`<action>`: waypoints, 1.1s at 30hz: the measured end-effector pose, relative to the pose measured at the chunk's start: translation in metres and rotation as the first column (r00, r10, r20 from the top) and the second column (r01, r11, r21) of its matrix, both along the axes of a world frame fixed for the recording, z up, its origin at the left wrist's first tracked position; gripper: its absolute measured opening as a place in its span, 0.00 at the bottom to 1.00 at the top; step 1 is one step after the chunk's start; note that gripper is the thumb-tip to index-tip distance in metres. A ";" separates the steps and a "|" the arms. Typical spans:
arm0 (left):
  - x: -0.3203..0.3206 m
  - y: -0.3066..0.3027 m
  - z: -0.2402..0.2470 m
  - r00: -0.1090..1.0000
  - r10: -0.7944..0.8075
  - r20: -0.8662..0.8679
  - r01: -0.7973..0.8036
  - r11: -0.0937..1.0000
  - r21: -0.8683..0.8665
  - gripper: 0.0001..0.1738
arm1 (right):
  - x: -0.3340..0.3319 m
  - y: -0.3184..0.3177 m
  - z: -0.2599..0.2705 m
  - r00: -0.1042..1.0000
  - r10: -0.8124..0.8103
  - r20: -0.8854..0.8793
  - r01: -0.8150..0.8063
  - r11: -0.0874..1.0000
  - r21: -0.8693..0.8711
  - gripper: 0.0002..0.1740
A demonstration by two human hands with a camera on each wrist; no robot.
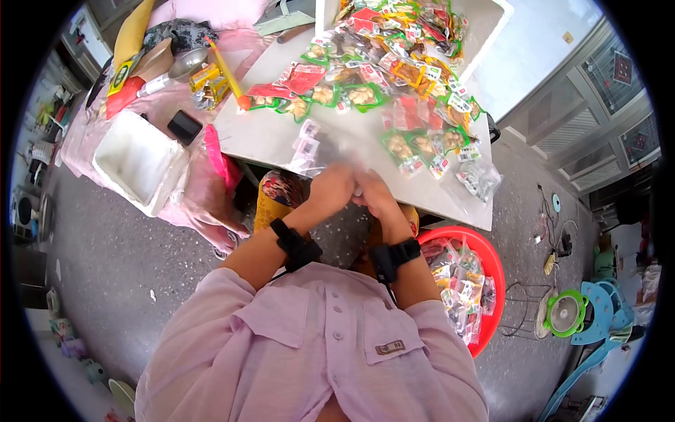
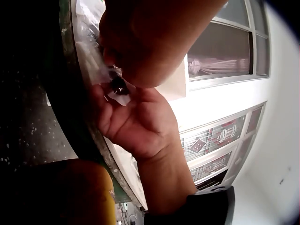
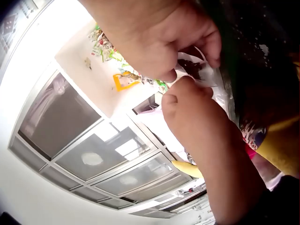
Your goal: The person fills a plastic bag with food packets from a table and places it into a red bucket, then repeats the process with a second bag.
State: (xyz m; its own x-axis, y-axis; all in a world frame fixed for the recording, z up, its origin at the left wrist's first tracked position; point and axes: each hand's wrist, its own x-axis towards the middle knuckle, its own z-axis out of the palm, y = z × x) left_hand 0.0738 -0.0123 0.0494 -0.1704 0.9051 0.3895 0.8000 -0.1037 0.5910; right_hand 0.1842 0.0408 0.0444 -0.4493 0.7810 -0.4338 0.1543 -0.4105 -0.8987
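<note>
Both hands meet just over the table's near edge, working on a small clear plastic packet with something dark inside (image 3: 193,68). My left hand (image 1: 333,184) has its fingers curled and pinches the plastic. From the other side, my right hand (image 1: 378,194) holds the same packet between thumb and fingers, its palm turned up in the left wrist view. The dark content (image 2: 120,86) shows between the hands there; the left fingertips are mostly hidden. Just beyond the hands lie clear packets with white labels (image 1: 306,148).
Colourful sealed food packets (image 1: 365,95) cover much of the white table (image 1: 267,137), heaped toward a white foam box (image 1: 485,35). A red tub (image 1: 498,281) of packets stands by my right side. At left are a white foam bin (image 1: 133,162) and a phone (image 1: 185,126).
</note>
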 end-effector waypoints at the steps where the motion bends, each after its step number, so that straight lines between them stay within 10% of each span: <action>1: -0.002 -0.001 -0.001 1.000 0.002 0.009 -0.002 1.000 0.009 0.03 | 0.000 0.002 0.002 0.998 0.036 0.045 -0.038 0.998 0.055 0.15; 6: -0.007 -0.005 -0.007 1.000 -0.015 -0.003 0.015 0.998 0.053 0.03 | 0.018 0.008 0.004 0.993 0.086 0.085 -0.105 0.960 0.258 0.11; 16: -0.018 0.000 -0.014 0.998 -0.017 -0.054 0.016 0.999 -0.030 0.04 | -0.020 0.011 -0.008 0.996 0.092 -0.013 -0.091 0.992 0.091 0.06; 21: -0.039 0.009 -0.008 0.990 -0.126 -0.069 0.139 0.958 0.251 0.09 | -0.009 0.015 -0.017 0.996 -0.065 -0.067 0.080 0.964 0.252 0.08; 28: -0.090 0.115 0.009 0.961 -0.115 -0.250 0.164 0.969 0.187 0.08 | 0.011 0.032 -0.040 0.936 -0.350 0.044 0.083 0.339 0.937 0.07; 33: -0.106 0.189 0.002 0.946 0.024 -0.323 0.016 0.993 0.120 0.21 | 0.009 0.026 -0.037 0.942 -0.333 0.049 0.071 0.339 0.938 0.06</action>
State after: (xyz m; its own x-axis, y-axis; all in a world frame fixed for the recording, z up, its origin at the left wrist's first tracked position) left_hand -0.0322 0.1763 0.0519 -0.0205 0.8481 0.5294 0.9464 -0.1543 0.2839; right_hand 0.1933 0.0672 0.0073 -0.2253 0.7962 0.5615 0.4119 0.6001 -0.6857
